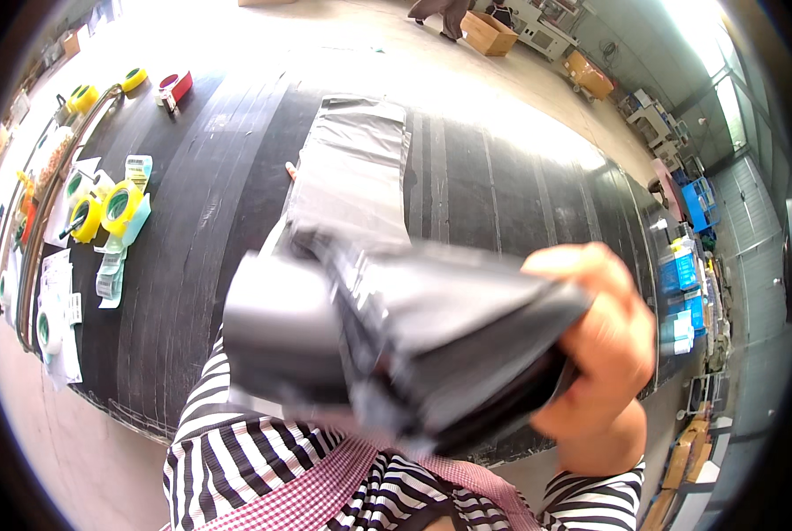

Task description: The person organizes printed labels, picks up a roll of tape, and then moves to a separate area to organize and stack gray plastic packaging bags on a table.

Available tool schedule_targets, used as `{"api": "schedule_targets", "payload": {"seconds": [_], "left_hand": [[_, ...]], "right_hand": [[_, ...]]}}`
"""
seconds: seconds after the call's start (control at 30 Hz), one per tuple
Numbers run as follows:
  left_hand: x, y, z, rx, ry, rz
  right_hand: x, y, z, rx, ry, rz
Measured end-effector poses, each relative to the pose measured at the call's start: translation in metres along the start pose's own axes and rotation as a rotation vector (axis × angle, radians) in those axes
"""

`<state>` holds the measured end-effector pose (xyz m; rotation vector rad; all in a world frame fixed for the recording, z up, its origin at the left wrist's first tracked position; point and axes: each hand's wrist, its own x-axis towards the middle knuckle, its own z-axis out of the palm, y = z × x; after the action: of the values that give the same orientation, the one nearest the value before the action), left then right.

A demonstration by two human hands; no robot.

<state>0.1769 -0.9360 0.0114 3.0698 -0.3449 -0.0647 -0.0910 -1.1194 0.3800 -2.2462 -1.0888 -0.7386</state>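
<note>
1. Where the view looks down, a wide black table (192,230) fills most of the scene.
2. A flat grey plastic bag (353,168) lies on the table's middle, just beyond the raised bundle.
3. A blurred, crumpled grey plastic mailer bag (396,341) is held up close, above the table's near edge.
4. The right hand (604,341) clenches the bundle's right end.
5. The left hand is hidden behind the bundle; its grip cannot be told.
6. Yellow and green tape rolls (117,208) lie at the table's left edge.
</note>
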Motion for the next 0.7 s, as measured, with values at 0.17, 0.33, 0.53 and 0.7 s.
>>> {"api": "schedule_targets", "payload": {"seconds": [0.17,0.33,0.53,0.7], "left_hand": [[0.026,-0.010,0.007,0.054,0.017,0.042],[0.016,-0.143,-0.002,0.241,0.008,0.028],[-0.139,-0.179,-0.045,-0.083,0.044,0.102],[-0.310,-0.174,-0.047,-1.225,-0.201,-0.216]], "right_hand": [[-0.029,-0.016,0.015,-0.007,0.028,0.105],[-0.031,-0.027,0.037,0.093,0.139,0.091],[-0.068,-0.062,0.082,0.094,0.071,0.192],[-0.099,-0.107,0.131,0.030,-0.147,0.126]]}}
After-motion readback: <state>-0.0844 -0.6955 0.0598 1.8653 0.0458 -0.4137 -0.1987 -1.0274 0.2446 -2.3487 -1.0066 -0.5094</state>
